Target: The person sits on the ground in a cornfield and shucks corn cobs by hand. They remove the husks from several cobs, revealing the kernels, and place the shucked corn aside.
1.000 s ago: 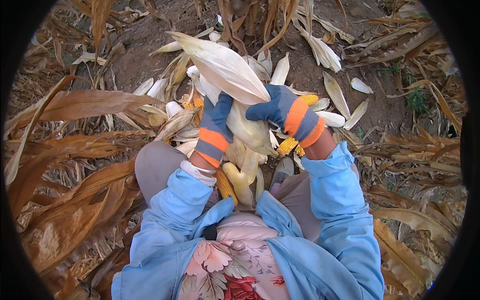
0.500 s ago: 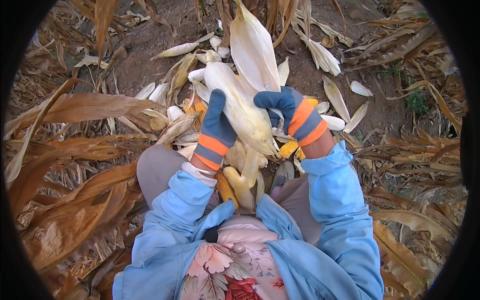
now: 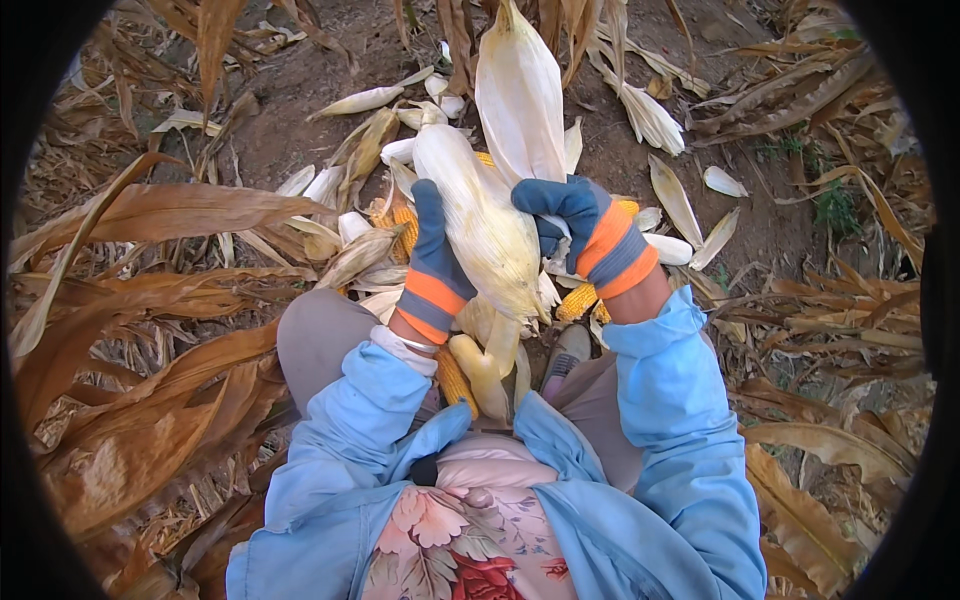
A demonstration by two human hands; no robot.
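Observation:
My left hand [image 3: 438,252], in a blue-grey glove with orange bands, is closed around the left side of a pale corn ear [image 3: 488,240] still wrapped in husk. On its other side my right hand [image 3: 572,222], gloved alike, pinches the base of a broad husk leaf [image 3: 520,100], with the thumb lying across it. That leaf stands out from the ear and points away from me. Whether it is still joined at the base is hidden by the right glove. Below the ear, between my legs, more pale husk [image 3: 485,375] hangs beside a bare yellow cob [image 3: 453,382].
Several bare yellow cobs [image 3: 578,300] lie among stripped husks [image 3: 350,255] in front of me. Loose husk pieces [image 3: 672,200] are scattered on the brown soil [image 3: 600,130]. Dry corn leaves [image 3: 160,215] crowd in from the left, and more dry stalks [image 3: 850,320] lie at right.
The husk-covered ear has turned slightly more upright and shifted a little right, its lower end drawn nearer my left palm. Both hands keep their hold; the broad leaf has moved slightly right.

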